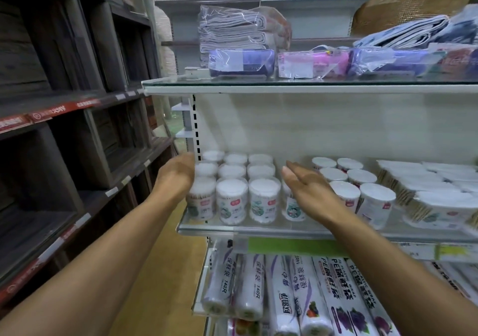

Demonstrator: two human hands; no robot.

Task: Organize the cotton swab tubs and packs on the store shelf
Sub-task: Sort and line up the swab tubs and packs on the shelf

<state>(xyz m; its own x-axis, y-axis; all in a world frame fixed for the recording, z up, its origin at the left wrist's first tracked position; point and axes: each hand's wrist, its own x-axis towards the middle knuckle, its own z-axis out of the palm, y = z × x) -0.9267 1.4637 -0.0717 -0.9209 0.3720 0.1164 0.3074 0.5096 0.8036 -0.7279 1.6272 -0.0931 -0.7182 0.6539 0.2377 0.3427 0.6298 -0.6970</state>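
Our left hand (178, 174) presses flat against the squared-up block of cotton swab tubs (232, 180) on the glass shelf (258, 228), our right hand (309, 193) open beside it, while the loose tubs (357, 180) and swab packs (426, 193) farther right seem left to straighten.

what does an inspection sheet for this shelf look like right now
surface: glass middle shelf, front edge bare.
job's things: cotton swab tubs upright in rows at left; second tub group further right; flat swab packs stacked at far right.
clutter: nothing seen.
hands: left hand rests against the leftmost tubs; right hand open, fingers straight, in front of a tub beside the left block.
cables: nothing seen.
surroundings: bagged textiles on the shelf above, plastic wrap rolls below, dark wooden shelving at left.
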